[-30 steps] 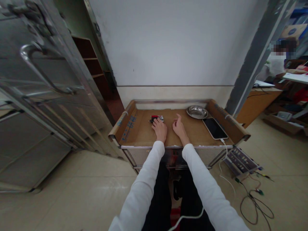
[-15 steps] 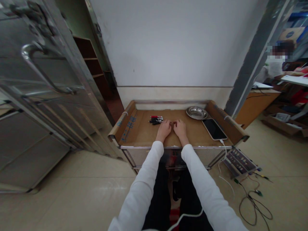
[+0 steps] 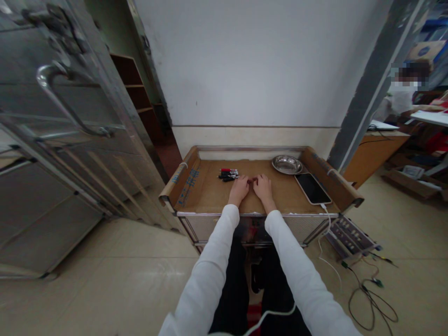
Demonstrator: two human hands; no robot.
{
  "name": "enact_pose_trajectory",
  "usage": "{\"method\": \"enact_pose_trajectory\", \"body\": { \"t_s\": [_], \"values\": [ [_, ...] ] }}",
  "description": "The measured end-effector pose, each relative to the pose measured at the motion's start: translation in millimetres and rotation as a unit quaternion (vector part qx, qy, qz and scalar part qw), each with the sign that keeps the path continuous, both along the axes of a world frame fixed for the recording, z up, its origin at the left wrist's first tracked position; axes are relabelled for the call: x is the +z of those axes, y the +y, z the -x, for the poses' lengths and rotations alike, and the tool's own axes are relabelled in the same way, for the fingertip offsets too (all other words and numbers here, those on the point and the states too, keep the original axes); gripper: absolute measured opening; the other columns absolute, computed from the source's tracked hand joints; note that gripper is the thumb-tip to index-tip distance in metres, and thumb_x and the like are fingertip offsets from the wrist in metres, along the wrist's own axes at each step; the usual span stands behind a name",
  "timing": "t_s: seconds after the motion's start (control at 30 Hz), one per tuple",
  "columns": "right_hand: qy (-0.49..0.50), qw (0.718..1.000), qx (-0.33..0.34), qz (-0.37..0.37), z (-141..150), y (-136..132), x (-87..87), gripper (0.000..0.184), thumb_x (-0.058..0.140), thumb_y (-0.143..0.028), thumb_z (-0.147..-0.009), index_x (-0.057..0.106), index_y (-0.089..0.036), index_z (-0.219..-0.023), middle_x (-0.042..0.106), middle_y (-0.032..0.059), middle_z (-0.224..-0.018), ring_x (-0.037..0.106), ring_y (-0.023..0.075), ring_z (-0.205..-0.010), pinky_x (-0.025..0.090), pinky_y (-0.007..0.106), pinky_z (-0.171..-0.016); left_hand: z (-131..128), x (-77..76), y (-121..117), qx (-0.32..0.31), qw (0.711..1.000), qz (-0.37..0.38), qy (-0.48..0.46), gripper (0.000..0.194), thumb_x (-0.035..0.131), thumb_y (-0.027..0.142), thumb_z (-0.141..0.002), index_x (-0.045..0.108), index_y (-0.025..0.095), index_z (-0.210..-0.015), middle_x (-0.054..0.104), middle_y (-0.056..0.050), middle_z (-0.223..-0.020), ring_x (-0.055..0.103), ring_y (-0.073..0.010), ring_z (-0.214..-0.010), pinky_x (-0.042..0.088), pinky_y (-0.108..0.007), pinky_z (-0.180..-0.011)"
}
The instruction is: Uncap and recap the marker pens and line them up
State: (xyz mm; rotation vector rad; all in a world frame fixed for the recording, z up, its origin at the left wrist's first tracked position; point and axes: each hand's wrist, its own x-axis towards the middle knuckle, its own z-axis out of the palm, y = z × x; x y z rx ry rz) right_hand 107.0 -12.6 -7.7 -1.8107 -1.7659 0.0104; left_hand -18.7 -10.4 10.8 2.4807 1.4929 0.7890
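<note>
Pens, red and black, lie bunched side by side on the cardboard-lined desk, left of centre; red at the far edge of the bunch, black nearer the person. Left hand just right of them, fingers curled inward; the black pens' right ends reach close to it (touching or only beside, can't tell). Right hand faces it, fingers also bent, fingertips near the left's over the middle of the desk. Whether either hand pinches anything: can't tell, fingertips too small and partly hidden. Both forearms in white sleeves, coming in from the near side.

Far right of the desk: shiny metal dish, with a phone just beside it, nearer the person, dark screen up, white cable plugged into its near end and hanging over the edge. Blue writing on the cardboard at left. Floor, right: box with knobs or sockets, dark cable looped nearby. Metal door handle at left; another person in background, right.
</note>
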Motion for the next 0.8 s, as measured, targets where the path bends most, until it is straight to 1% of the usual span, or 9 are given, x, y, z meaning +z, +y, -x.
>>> {"method": "enact_pose_trajectory", "body": {
  "t_s": [0.27,0.4,0.5,0.53,0.57,0.63,0.7,0.8],
  "values": [
    [0.001,1.000,0.002,-0.001,0.9,-1.7,2.2,0.027,0.039,-0.014,-0.086,0.063,-0.015,-0.099,0.061,0.0141,-0.109,0.052,0.0242,-0.103,0.035,0.036,-0.088,-0.2,0.4,-1.2,0.008,1.000,-0.004,0.007,0.027,0.042,0.005,-0.085,0.061,0.017,-0.098,0.061,-0.008,-0.105,0.056,-0.0168,-0.102,0.042,-0.033,-0.096],
    [0.000,1.000,-0.001,0.000,0.8,-1.3,1.2,0.025,0.041,-0.014,-0.086,0.063,-0.015,-0.099,0.061,0.0132,-0.109,0.052,0.0241,-0.102,0.035,0.035,-0.088,0.2,-0.2,0.2,-0.001,1.000,-0.008,0.006,0.027,0.041,0.005,-0.085,0.061,0.017,-0.099,0.062,-0.008,-0.105,0.056,-0.0165,-0.102,0.042,-0.032,-0.095],
    [-0.002,1.000,0.001,-0.001,0.5,-1.1,0.8,0.025,0.041,-0.015,-0.086,0.063,-0.015,-0.098,0.061,0.0131,-0.108,0.052,0.0240,-0.102,0.035,0.035,-0.087,0.2,2.1,-0.8,-0.006,1.000,-0.006,0.021,0.028,0.040,0.005,-0.085,0.061,0.017,-0.099,0.062,-0.008,-0.106,0.056,-0.0165,-0.102,0.042,-0.031,-0.094],
    [-0.003,1.000,0.001,-0.002,0.5,-1.2,0.8,0.025,0.041,-0.015,-0.086,0.063,-0.015,-0.099,0.061,0.0132,-0.107,0.052,0.0239,-0.102,0.035,0.035,-0.087,0.1,3.5,-1.9,0.002,1.000,-0.009,0.030,0.027,0.040,0.006,-0.086,0.061,0.017,-0.099,0.062,-0.009,-0.105,0.056,-0.0170,-0.101,0.042,-0.031,-0.094],
    [-0.004,1.000,0.000,-0.003,0.4,-1.3,0.9,0.025,0.041,-0.015,-0.086,0.063,-0.015,-0.099,0.061,0.0134,-0.107,0.052,0.0238,-0.102,0.035,0.035,-0.087,-0.1,5.0,-3.4,0.019,0.999,-0.016,0.039,0.026,0.039,0.007,-0.087,0.061,0.016,-0.098,0.061,-0.009,-0.105,0.056,-0.0179,-0.102,0.042,-0.031,-0.093],
    [-0.004,1.000,-0.001,-0.003,0.4,-1.7,1.2,0.026,0.041,-0.014,-0.086,0.063,-0.015,-0.099,0.061,0.0133,-0.108,0.052,0.0237,-0.102,0.035,0.035,-0.088,-0.6,7.9,-7.0,0.082,0.994,-0.038,0.055,0.026,0.037,0.011,-0.090,0.061,0.015,-0.099,0.060,-0.011,-0.107,0.054,-0.0207,-0.105,0.041,-0.033,-0.094],
    [-0.004,1.000,-0.002,-0.004,0.6,-2.4,1.9,0.026,0.041,-0.014,-0.086,0.063,-0.015,-0.100,0.061,0.0132,-0.109,0.052,0.0236,-0.102,0.035,0.035,-0.088,-0.8,9.4,-10.6,0.173,0.981,-0.059,0.061,0.029,0.033,0.012,-0.091,0.059,0.014,-0.103,0.058,-0.014,-0.112,0.052,-0.0239,-0.108,0.039,-0.035,-0.095],
    [0.000,1.000,0.001,-0.008,0.9,-3.5,3.0,0.026,0.042,-0.014,-0.086,0.064,-0.016,-0.099,0.062,0.0130,-0.108,0.052,0.0236,-0.102,0.035,0.035,-0.088,-0.9,8.3,-14.2,0.293,0.953,-0.059,0.056,0.033,0.029,0.011,-0.090,0.054,0.009,-0.113,0.055,-0.018,-0.115,0.051,-0.0269,-0.108,0.039,-0.038,-0.092]
  ]
}}
